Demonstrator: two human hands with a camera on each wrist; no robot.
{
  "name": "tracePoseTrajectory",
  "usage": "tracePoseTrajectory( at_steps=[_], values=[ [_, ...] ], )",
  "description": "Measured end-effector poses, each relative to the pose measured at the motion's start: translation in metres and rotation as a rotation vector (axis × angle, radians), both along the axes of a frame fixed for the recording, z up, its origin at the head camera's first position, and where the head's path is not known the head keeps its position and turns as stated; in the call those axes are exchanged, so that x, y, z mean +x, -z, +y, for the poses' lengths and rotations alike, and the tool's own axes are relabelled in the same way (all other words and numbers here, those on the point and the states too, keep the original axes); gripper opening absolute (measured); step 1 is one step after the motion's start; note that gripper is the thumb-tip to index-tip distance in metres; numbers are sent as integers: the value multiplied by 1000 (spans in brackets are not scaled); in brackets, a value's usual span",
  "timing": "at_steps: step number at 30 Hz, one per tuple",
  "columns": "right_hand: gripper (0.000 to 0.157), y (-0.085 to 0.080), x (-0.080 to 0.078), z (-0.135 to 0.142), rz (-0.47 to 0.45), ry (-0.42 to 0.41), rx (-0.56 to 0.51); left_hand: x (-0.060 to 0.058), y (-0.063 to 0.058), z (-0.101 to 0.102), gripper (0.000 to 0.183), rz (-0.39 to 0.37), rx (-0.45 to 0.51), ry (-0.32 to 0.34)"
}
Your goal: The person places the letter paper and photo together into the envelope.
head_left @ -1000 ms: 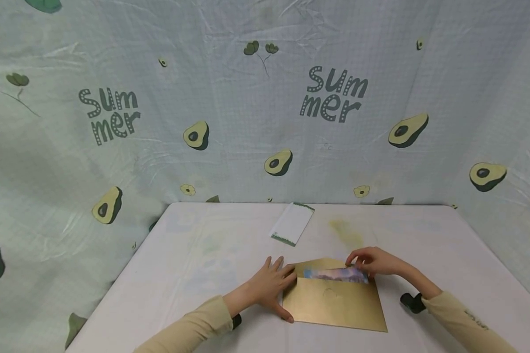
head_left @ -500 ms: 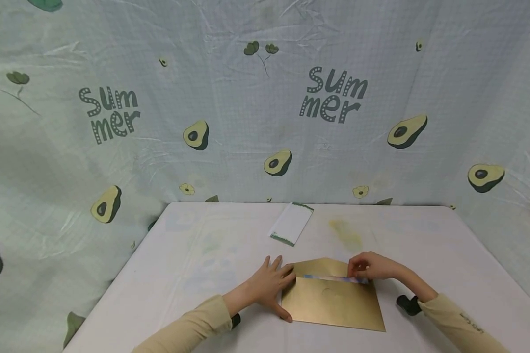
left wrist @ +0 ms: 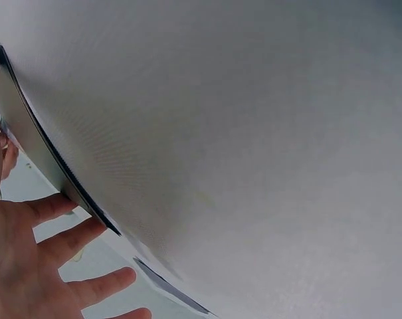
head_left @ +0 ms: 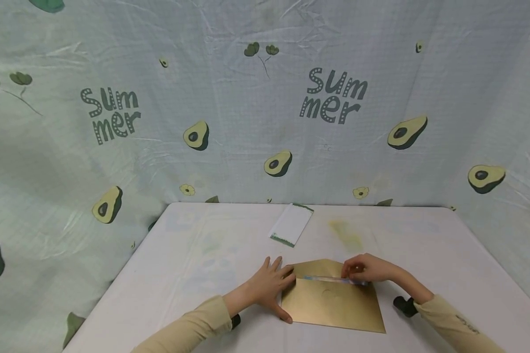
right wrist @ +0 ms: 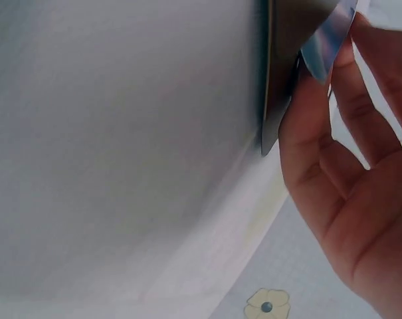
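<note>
A gold envelope (head_left: 333,306) lies flat on the table with its pointed flap folded open toward the far side. Only a thin strip of a colourful picture card (head_left: 320,278) shows above the pocket's edge; the rest is hidden inside. My left hand (head_left: 268,287) rests with spread fingers on the envelope's left edge, thumb at the lower left corner. At the pocket's right end, my right hand (head_left: 368,268) pinches the card's top edge. In the right wrist view the card's shiny blue-purple corner (right wrist: 327,43) shows at the fingertips, beside the darker envelope (right wrist: 279,86).
Beyond the envelope lies a white paper slip (head_left: 292,224) with green printed ends. The pale table (head_left: 229,230) ends at a hanging curtain (head_left: 247,98) printed with avocados and lettering. A black wrist device (head_left: 405,306) sits under the right wrist.
The picture card has slid down into the envelope, from a broad band showing to a thin strip. My right hand went down with it, then slightly left. My left hand stayed put.
</note>
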State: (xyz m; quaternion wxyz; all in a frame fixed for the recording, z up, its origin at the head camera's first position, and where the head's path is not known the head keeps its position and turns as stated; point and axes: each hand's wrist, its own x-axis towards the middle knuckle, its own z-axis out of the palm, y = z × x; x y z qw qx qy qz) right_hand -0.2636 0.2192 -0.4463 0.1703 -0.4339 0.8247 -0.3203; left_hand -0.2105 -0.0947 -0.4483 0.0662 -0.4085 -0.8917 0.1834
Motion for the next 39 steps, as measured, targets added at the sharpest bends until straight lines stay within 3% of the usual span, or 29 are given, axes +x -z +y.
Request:
tracePoseTrajectory(
  at_steps=[10,15,18,22,28,32,39],
  values=[
    [11,1,0,-9,-18,3,27,1,-1,-1,92,7,14,-3],
    [11,-9,-6,-10,59,-2,92,1,-1,-2,91,10,13,0],
    [12,-16,-22,-19,141,37,126,0,-1,-2,91,10,5,-1],
    [15,-18,-55,-42,246,146,127,0,-2,-3,91,-1,0,-6],
    [31,-5,-100,-79,425,348,238,0,-3,-1,91,-35,5,-6],
    [39,5,-117,-92,548,361,380,1,-3,1,90,-33,9,-2],
    [41,6,-124,-103,523,342,511,1,-3,-1,91,-14,2,2]
  ],
)
